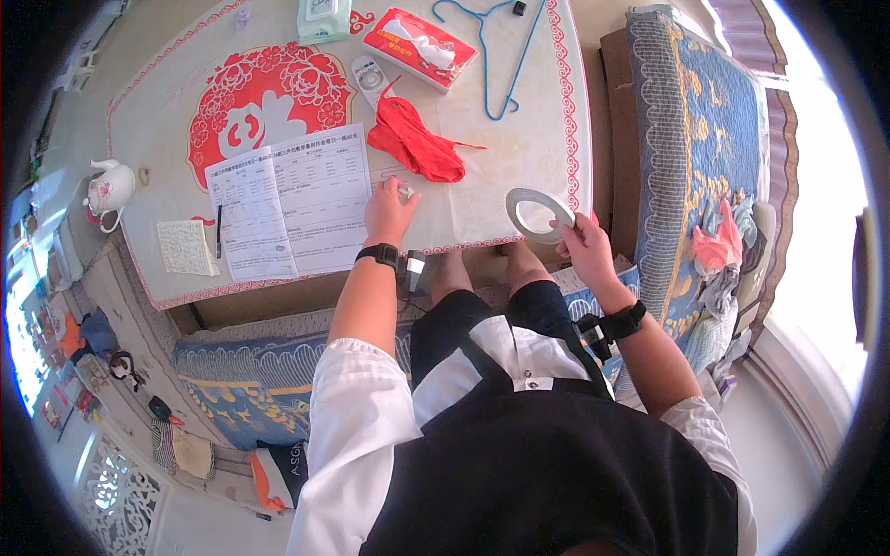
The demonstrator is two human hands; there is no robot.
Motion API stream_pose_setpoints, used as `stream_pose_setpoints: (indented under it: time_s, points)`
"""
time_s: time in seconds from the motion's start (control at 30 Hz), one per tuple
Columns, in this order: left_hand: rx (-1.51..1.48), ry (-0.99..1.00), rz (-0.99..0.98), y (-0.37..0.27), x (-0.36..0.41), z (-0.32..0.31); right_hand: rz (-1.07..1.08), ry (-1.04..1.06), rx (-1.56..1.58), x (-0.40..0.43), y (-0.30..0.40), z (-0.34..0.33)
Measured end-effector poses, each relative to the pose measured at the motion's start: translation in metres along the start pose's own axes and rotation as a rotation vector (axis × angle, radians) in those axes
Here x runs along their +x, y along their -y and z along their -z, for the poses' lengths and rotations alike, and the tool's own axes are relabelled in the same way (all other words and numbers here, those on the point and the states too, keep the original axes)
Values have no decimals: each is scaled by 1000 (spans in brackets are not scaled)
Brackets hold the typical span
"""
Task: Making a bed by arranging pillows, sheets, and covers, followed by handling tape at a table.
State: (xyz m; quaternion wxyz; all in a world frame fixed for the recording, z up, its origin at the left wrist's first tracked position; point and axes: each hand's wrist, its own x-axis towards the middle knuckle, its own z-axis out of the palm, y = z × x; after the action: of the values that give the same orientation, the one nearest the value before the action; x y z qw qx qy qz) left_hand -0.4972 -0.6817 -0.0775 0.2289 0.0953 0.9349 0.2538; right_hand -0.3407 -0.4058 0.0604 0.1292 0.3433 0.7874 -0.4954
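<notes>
My right hand [585, 247] grips the rim of a flat white ring, which looks like a roll of tape [518, 214], at the table's front right edge. My left hand [389, 217] is over the table near the front edge, with a small whitish piece [406, 192] between thumb and fingers; what it is cannot be made out. Just left of that hand lies an unfolded printed worksheet [327, 201]. Beyond it, a crumpled red cloth [417, 142] with thin strings rests on the tabletop.
The table [480, 201] has a patterned cover. At its back are a tissue box [421, 48], wet wipes [323, 21], a remote control [368, 80] and a blue clothes hanger [483, 48]. Leftward are a black pen [220, 233], a note sheet [184, 249] and a teapot [111, 187]. A covered sofa [660, 174] stands right.
</notes>
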Motion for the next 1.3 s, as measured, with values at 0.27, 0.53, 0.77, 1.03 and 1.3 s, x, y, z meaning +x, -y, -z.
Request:
stream_pose_setpoints:
  time_s: [0.27,0.53,0.77,1.03,1.3]
  points:
    - [71,-51,61,-7,1,-3,-7,-30,50,-2,3,-5]
    - [14,-91,68,2,-4,-10,-41,-6,92,-4,6,-6]
    - [88,8,92,-12,0,3,-22,-20,92,-7,4,-4]
    - [20,-7,73,-3,1,-4,-10,56,85,-6,-2,-10]
    - [-446,-187,230,17,-29,-8,348,282,-275,24,-10,-52]
